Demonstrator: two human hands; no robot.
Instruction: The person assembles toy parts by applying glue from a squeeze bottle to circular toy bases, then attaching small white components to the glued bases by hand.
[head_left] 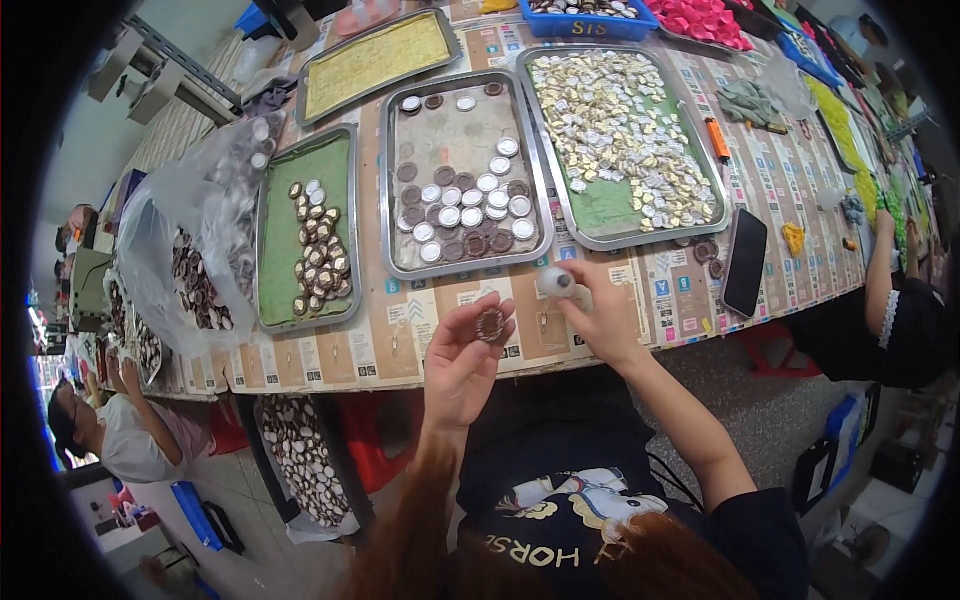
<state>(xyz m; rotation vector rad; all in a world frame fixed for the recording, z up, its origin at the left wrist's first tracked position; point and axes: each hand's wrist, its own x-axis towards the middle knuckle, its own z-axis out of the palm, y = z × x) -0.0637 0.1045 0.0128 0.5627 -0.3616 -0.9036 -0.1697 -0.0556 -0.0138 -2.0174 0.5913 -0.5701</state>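
Note:
My left hand [460,362] is raised over the table's near edge, its fingers closed on a round dark-brown disc [490,325] with a ridged rim. To its right, my right hand [606,315] grips a small whitish squeeze bottle [554,281] with a dark tip. The bottle and the disc are apart. Just beyond the hands lies a metal tray [547,235] of loose brown discs and white-faced ones. A green-lined tray [275,245] on the left holds gold-and-brown pieces. Another green-lined tray [590,208] on the right is heaped with small gold and silver pieces.
A phone [745,262], an orange cutter [717,139] and a few brown discs [706,250] lie at right. A clear plastic bag [165,215] of discs is at far left. A yellow-lined tray [375,68] and blue basket [588,27] stand behind. Other people sit at both sides.

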